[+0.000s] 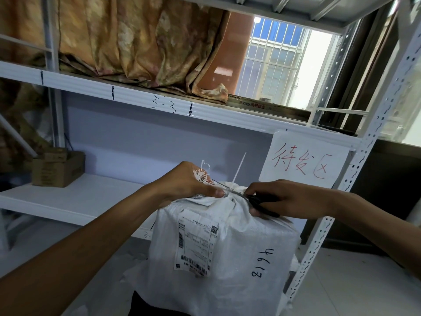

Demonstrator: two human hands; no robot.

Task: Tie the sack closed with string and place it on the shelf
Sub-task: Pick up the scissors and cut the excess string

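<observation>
A white woven sack [239,254] stands in front of the white metal shelf [75,199], with a shipping label [197,242] and black handwritten digits on its side. My left hand [191,185] is closed around the bunched, frayed neck of the sack. A white tie [238,172] sticks up from the neck. My right hand [284,197] holds black-handled scissors [255,199] whose blades point left at the neck, close to the tie.
A brown cardboard box [57,168] sits at the left on the lower shelf board. A paper sign with red characters [305,159] hangs from the upper board [136,96], which carries a folded gold curtain [136,46]. A perforated upright post [355,179] stands at the right.
</observation>
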